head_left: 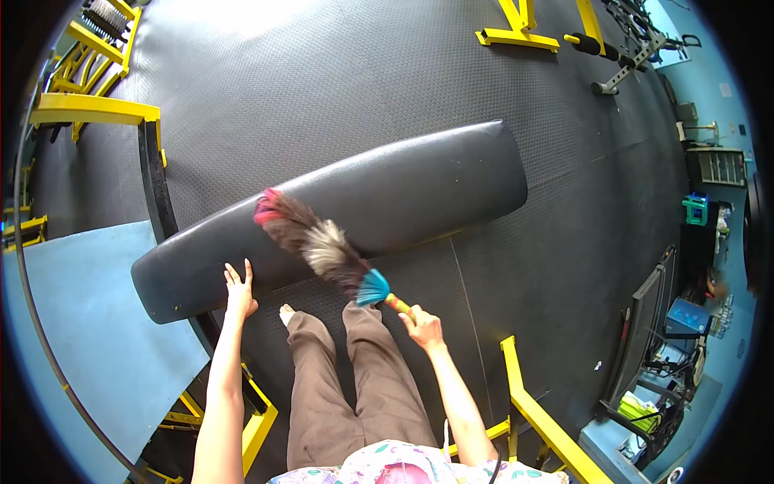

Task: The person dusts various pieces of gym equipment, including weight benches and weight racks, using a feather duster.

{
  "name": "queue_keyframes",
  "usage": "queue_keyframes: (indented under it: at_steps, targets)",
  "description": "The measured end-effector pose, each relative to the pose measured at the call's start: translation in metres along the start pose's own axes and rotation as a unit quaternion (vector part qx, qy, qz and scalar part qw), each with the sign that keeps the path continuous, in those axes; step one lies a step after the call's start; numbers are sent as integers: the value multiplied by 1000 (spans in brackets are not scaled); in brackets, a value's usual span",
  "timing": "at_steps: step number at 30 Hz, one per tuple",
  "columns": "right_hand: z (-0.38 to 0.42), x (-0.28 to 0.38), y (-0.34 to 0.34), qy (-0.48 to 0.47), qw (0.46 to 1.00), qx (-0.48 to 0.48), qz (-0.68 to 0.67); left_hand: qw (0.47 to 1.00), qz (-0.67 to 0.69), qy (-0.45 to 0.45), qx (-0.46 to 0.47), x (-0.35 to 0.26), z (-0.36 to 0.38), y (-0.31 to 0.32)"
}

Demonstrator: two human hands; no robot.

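Note:
My right hand point(422, 327) is closed around the yellow and red handle of a feather duster point(326, 246). Its feathers are brown and cream, with a pink tip and a blue collar; they are slightly blurred and lie over a long black padded bench point(427, 181). Whether the feathers press on the pad cannot be made out. My left hand point(239, 284) rests on the near edge of the pad toward its left end, fingers stretched out and holding nothing. A few small pale and worn marks show on the black cover.
Yellow frame parts stand close by on the right point(556, 423) and left point(97, 109). A light blue panel point(89, 298) lies at left. Yellow machine feet point(520, 38) stand farther off on the black textured floor point(580, 242). Shelves and equipment line the blue wall at right.

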State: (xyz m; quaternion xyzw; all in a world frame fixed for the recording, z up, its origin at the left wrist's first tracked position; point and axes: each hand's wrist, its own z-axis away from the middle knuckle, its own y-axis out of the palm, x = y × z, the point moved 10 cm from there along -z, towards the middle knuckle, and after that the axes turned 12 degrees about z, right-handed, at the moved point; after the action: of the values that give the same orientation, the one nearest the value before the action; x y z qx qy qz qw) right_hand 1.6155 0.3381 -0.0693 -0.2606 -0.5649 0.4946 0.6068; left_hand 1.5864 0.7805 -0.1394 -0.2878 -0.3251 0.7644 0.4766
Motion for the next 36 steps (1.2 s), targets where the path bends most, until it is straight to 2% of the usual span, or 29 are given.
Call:
queue_keyframes:
  at_steps: [4, 7, 9, 12, 13, 15, 17, 19, 21, 22, 24, 27, 29, 31, 32, 34, 36]
  targets:
    - [-13, -78, -40, 134, 989, -46, 45, 998, -44, 43, -9, -4, -2, 3]
    - [-27, -147, -89, 260, 956, -121, 56, 999, -46, 16, 11, -5, -2, 2]
    - [-41, -175, -118, 300, 937, -174, 40, 999, -50, 19, 8, -8, -1, 0]
    - [-65, -160, -152, 300, 926, -230, 4, 998, -55, 18, 13, -8, -1, -1]
    - [-69, -154, -147, 302, 928, -215, -32, 998, -51, 14, 20, -8, -1, 0]
    - [-67, -114, -144, 249, 947, -203, -31, 998, -49, 12, 29, -9, 0, 0]
    - [-54, -76, -116, 171, 969, -164, -66, 998, -46, 8, 37, -8, -1, 1]
    - [-32, -49, -72, 106, 990, -76, -63, 998, -49, 10, 32, -8, -1, 1]
    - [-10, -34, -40, 50, 996, -44, -58, 999, -30, -6, 45, -6, -1, 3]
    - [1, -41, -28, 51, 996, -44, -58, 998, -10, -21, 59, -3, -1, 5]
    - [16, -65, -14, 79, 996, -40, -18, 998, -17, -10, 55, -1, -3, 7]
    - [30, -132, -20, 225, 972, -57, -24, 998, -23, -5, 52, -3, -4, 7]
    - [35, -172, -35, 303, 943, -133, -28, 998, -24, -10, 56, -2, -3, 9]
    - [29, -195, -51, 352, 907, -213, -89, 999, -31, 24, 27, -9, -2, 4]
    - [30, -208, -47, 414, 872, -210, -156, 999, -32, 25, 28, -9, -1, 4]
    - [26, -209, -45, 431, 854, -228, -181, 999, -9, 22, 29, -7, -1, 5]
    - [27, -189, -47, 388, 863, -266, -184, 999, -12, 24, 20, -6, -1, 6]
